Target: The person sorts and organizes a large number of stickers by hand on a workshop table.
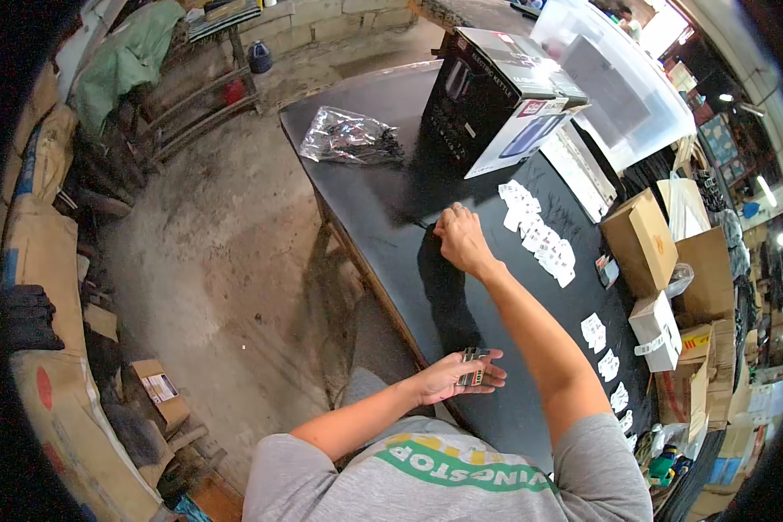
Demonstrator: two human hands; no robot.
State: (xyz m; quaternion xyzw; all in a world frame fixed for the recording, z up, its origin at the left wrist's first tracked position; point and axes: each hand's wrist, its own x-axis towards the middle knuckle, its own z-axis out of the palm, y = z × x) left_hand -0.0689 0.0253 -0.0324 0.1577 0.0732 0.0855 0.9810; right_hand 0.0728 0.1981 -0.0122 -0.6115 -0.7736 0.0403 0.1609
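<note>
Low in front of my body, my left hand (463, 377) is palm up, the thumb holding a small dark printed tag (472, 367) with orange and green marks against the fingers. My right hand (463, 238) reaches out over the black tabletop (383, 204), its fingers pinched together. Something thin and dark shows at these fingertips, too small to make out. Beyond that hand lies a clear plastic bag (348, 137) with a tangle of black strings. To its right, white printed tags (538, 231) spread in an overlapping row.
A black kettle box (478, 104) stands at the table's far end, beside a translucent plastic bin (622, 96). Small piles of white tags (593, 332) run down the right side. Cardboard boxes (640, 244) line the right edge. Concrete floor (217, 261) extends on the left.
</note>
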